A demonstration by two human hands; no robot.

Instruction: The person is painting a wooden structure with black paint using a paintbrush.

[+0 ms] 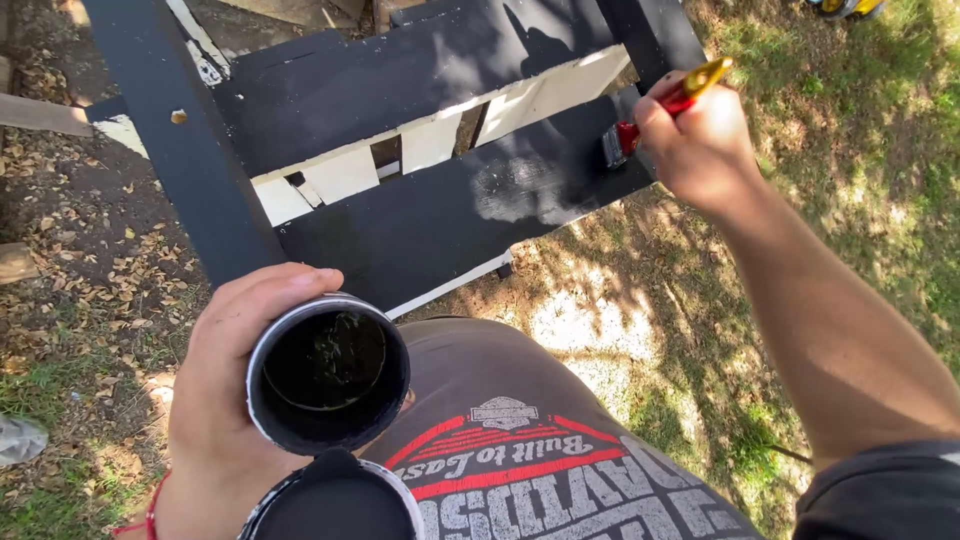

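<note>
My left hand (225,400) grips a round can of black paint (328,372), open at the top, held low near my body. Just below the can sits its black lid (335,500). My right hand (695,140) holds a paintbrush with a red and yellow handle (680,95); its bristles (612,148) press on the right end of a black-painted plank (450,215) of a wooden frame. A wet glossy patch shows on that plank left of the brush. White unpainted wood (430,140) shows between the black planks.
A thick black post (185,150) of the frame runs diagonally at upper left. Grass (860,150) lies to the right, bare soil with dry leaves (80,250) to the left. A yellow object (845,8) peeks in at the top right corner.
</note>
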